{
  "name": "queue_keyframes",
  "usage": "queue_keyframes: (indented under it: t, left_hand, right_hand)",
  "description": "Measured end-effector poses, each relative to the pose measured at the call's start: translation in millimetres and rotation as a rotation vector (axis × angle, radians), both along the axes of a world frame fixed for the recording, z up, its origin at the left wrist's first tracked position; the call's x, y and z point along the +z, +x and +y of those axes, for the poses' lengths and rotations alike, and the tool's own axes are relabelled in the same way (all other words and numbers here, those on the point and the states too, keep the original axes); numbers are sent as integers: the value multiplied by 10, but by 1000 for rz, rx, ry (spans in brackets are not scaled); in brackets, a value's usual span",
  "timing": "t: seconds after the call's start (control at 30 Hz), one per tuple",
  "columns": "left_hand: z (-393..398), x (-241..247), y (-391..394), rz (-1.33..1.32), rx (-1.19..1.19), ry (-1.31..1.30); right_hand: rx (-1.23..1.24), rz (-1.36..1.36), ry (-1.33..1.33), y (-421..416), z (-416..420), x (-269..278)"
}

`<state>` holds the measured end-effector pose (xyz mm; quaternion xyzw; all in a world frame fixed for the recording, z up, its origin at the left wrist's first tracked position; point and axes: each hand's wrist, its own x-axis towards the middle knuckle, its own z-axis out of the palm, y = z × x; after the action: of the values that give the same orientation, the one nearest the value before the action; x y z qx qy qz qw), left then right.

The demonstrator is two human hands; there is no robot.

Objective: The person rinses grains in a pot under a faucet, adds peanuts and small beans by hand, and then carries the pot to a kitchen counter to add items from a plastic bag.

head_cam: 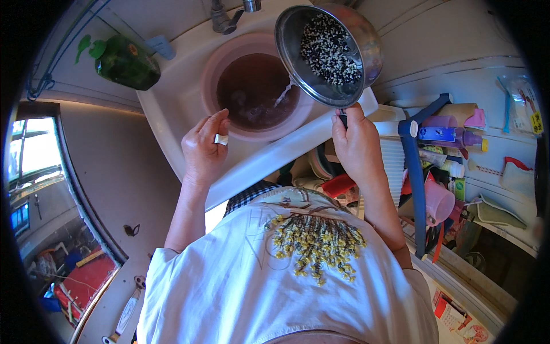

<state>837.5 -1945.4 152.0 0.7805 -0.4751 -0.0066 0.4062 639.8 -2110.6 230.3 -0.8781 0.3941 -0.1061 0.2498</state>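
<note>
My right hand [359,139] grips the dark handle of a stainless-steel saucepan [373,47], tilted over the sink. Black and white grains [328,49] lie inside it, and a thin stream of liquid [284,92] falls from its rim. Below, a pink plastic basin [210,96] stands in the white sink [165,124] and holds murky reddish-brown liquid [253,92]. By the basin's near left rim is my left hand [206,139], fingers curled together, with no held thing visible. A pale ribbed band [221,139], apparently a ring, shows at one finger.
A metal faucet [223,21] rises behind the basin. On the sink's left corner are a green pump bottle [124,62] and a pale tube [161,46]. A blue-and-white rack [414,172] with bottles and a pink cup [439,201] stands close to my right arm.
</note>
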Motion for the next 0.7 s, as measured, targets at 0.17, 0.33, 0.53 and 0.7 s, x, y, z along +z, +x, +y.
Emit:
queue_keyframes:
  t: [0.17, 0.33, 0.53, 0.7]
  left_hand:
    - [16, -2, 1, -3, 3, -4]
    - [37, 1, -4, -8, 9, 17]
    - [55, 8, -2, -40, 6, 14]
    - [84, -13, 4, -40, 4, 2]
  right_hand:
    - [11, 13, -13, 5, 15, -31]
    - [20, 26, -26, 9, 41, -36]
    - [15, 46, -40, 20, 68, -32]
    - [21, 58, -58, 20, 89, -50]
